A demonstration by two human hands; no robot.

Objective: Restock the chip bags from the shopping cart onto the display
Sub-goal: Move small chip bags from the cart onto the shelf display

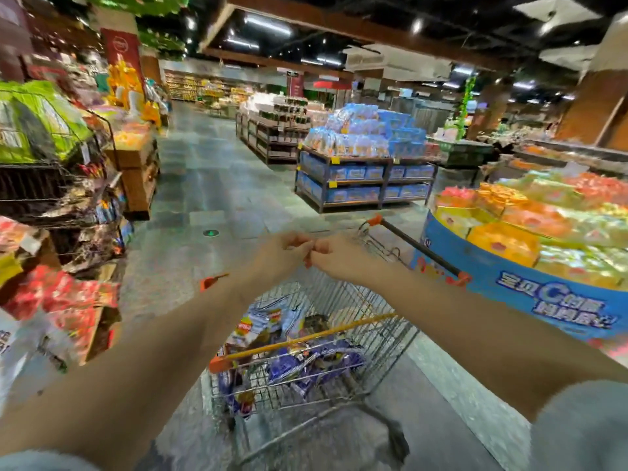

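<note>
Fingers (299, 244) of both hands are curled, and the 2 sets of fingertips meet in mid-air above the shopping cart (390, 338); whether they pinch anything between them cannot be told through the blur. Neither the left hand (283, 254) nor the right hand (339, 258) touches the cart. Chip bags (316, 365), mostly blue and purple, lie in the wire basket below the forearms. A round blue display (543, 300) heaped with orange and yellow packs stands just beside the cart on the right.
</note>
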